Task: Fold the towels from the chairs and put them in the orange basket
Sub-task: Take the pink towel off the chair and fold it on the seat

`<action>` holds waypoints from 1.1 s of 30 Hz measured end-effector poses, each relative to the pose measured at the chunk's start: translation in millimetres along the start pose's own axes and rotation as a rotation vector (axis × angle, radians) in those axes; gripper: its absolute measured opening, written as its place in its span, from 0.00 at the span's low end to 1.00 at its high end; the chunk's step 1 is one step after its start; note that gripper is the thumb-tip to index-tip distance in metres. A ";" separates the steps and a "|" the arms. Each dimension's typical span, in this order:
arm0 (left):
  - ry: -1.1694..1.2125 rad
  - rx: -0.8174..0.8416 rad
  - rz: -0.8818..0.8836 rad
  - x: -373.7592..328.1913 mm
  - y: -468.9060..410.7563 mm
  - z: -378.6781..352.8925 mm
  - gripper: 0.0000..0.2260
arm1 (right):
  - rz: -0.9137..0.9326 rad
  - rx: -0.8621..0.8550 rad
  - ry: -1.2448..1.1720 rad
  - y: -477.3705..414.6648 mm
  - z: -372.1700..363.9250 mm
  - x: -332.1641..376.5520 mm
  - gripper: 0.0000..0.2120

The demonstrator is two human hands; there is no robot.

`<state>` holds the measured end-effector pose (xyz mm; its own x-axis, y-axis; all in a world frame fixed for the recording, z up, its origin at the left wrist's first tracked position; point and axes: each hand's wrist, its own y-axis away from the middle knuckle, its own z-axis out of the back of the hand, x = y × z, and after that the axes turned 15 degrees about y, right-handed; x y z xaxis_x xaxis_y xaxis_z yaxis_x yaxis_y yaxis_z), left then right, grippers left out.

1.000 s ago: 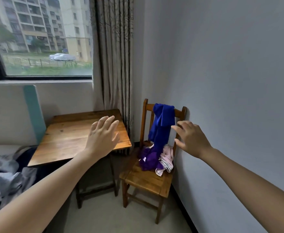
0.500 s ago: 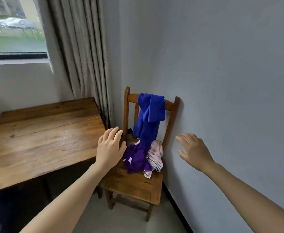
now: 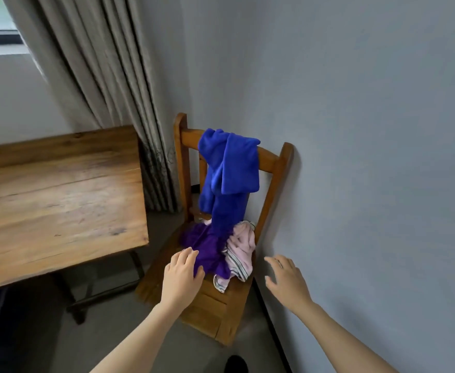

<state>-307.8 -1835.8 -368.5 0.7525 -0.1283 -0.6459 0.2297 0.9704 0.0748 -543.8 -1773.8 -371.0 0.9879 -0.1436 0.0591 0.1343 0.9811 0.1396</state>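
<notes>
Seen from the head camera, a bright blue fleece towel [image 3: 229,168] hangs over the back of a small wooden chair [image 3: 212,308]. A crumpled purple towel [image 3: 207,246] and a pink striped towel [image 3: 242,251] lie on its seat. The left hand [image 3: 182,277], fingers loosely spread and empty, is at the purple towel's edge. The right hand [image 3: 288,281] hovers open and empty beside the seat.

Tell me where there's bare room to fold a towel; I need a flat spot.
The wooden table, left of the chair, is bare wherever it shows. The chair seat's front strip is free; farther back it is crowded by the purple towel, pink towel and hanging blue towel.
</notes>
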 end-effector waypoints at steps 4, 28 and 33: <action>-0.037 0.081 0.121 25.7 4.4 -21.1 0.21 | -0.074 0.175 -0.123 -13.5 -39.9 1.9 0.22; -0.028 0.451 0.081 111.3 -100.6 -205.5 0.19 | -0.216 0.343 -0.060 -142.5 -227.5 0.2 0.22; 0.005 0.456 -0.021 105.7 -127.1 -250.0 0.30 | -0.372 0.261 -0.349 -181.6 -262.5 -2.6 0.30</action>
<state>-411.8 -1921.5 -636.2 0.7424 -0.1450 -0.6541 0.4939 0.7782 0.3880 -550.3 -1917.5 -656.0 0.7874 -0.5511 0.2761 0.4007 0.7980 0.4502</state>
